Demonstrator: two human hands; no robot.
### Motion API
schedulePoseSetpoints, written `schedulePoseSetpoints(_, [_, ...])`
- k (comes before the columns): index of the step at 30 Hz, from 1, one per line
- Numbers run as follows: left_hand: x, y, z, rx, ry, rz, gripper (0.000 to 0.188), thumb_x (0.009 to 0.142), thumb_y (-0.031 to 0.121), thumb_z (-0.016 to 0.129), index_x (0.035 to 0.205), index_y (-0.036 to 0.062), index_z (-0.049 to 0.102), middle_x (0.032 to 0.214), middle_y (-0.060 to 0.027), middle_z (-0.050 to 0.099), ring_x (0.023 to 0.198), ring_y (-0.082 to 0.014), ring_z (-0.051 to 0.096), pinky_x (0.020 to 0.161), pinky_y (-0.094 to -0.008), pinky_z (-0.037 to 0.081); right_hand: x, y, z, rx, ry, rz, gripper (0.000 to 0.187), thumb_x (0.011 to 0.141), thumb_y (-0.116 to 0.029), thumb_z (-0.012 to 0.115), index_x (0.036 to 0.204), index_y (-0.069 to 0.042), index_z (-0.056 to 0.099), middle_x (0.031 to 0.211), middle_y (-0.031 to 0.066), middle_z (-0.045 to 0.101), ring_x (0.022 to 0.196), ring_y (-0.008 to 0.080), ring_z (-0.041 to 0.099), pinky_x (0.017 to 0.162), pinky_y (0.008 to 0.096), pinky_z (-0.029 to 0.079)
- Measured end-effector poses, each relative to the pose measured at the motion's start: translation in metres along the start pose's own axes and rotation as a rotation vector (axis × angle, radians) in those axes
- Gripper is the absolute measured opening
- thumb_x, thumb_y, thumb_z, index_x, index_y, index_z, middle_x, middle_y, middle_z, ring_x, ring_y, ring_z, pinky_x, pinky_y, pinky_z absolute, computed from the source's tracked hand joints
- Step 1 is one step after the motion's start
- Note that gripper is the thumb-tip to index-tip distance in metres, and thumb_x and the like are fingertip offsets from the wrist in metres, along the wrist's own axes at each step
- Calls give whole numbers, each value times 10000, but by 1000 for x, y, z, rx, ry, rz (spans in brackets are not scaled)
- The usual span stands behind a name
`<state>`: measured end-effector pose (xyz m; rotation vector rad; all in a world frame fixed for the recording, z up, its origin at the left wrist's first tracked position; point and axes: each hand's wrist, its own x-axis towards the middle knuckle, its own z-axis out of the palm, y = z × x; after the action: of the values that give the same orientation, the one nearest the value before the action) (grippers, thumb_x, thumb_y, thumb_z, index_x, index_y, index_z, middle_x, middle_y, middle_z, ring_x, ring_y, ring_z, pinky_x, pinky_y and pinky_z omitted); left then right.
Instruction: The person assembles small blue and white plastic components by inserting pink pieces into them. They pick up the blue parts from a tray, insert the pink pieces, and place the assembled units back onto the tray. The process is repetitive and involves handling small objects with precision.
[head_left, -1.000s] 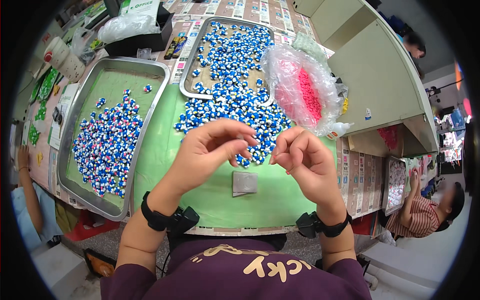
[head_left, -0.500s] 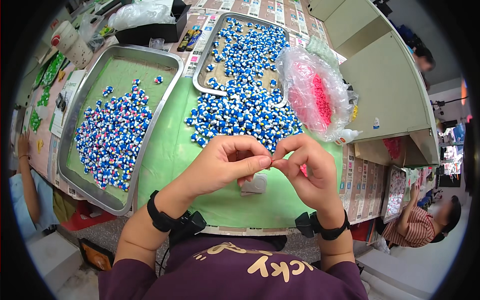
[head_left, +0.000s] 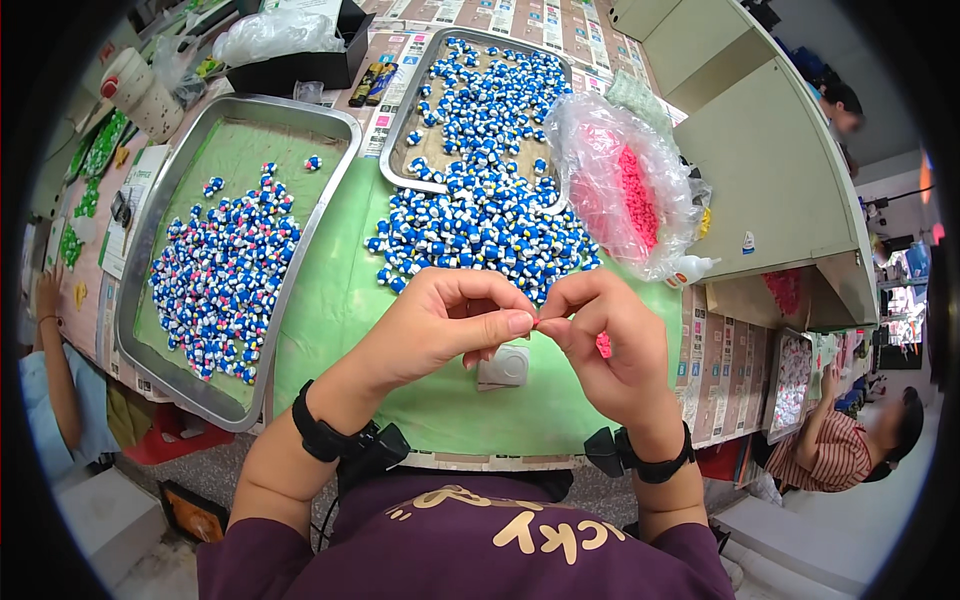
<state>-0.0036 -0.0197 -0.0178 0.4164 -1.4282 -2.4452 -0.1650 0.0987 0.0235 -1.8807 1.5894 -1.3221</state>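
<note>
My left hand [head_left: 455,325] and my right hand [head_left: 610,345] meet fingertip to fingertip over the green mat [head_left: 450,420], both closed in a pinch. Whatever sits between the fingertips is too small to name. Small pink pieces [head_left: 603,344] show beside the curled fingers of my right hand; whether they are held or lie behind it, I cannot tell. Just below the hands is a small whitish square block [head_left: 505,367] with a round mark. Beyond my fingers spreads a heap of small blue-and-white figure-like pieces [head_left: 490,235], spilling from a metal tray [head_left: 398,160].
At left, another metal tray [head_left: 335,170] holds similar pieces, many with pink bits. A clear plastic bag [head_left: 575,150] of pink pieces and a small white bottle [head_left: 692,268] sit right of the heap. A cabinet [head_left: 770,190] borders the right. Co-workers sit on both sides.
Both hands stay pinched together at nearly the same spot, with only slight finger shifts. The whole view has moved a little; the trays and heap look the same.
</note>
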Motion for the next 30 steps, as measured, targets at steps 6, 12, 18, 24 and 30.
schedulePoseSetpoints(6, [1,-5,-3,50,16,-28,125,907,135,670,959,22,684,823,-6,642,613,-45,547,502,-191,422,0,5,5,-136,-9,-73,238,662,158,604,765,-6,464,886,126,589,727,258,589,592,327,475])
schedulePoseSetpoints(12, [2,-2,-7,78,128,40,215,888,89,680,1085,21,627,948,-46,679,696,-59,594,571,-205,486,-5,5,-4,-274,-161,-36,208,652,89,586,748,-43,457,886,82,590,758,267,570,666,348,455])
schedulePoseSetpoints(18, [1,3,-19,103,238,193,234,850,45,702,1067,17,619,1019,-56,666,797,-71,601,676,-222,513,-25,5,-4,-359,-405,-39,160,681,9,583,746,-81,468,898,47,576,812,246,559,794,365,420])
schedulePoseSetpoints(24, [0,4,-22,74,279,139,294,872,72,682,1150,14,606,1001,-58,659,822,-84,610,713,-237,518,-31,10,4,-418,-403,-127,160,683,-8,594,743,-78,462,898,44,571,828,233,561,833,384,428])
schedulePoseSetpoints(30, [3,1,-20,7,254,233,245,896,66,650,1131,0,631,1097,-104,669,892,-114,642,770,-258,524,-29,9,4,-480,-433,-174,163,688,-24,601,756,-77,463,899,34,570,827,222,561,851,406,438])
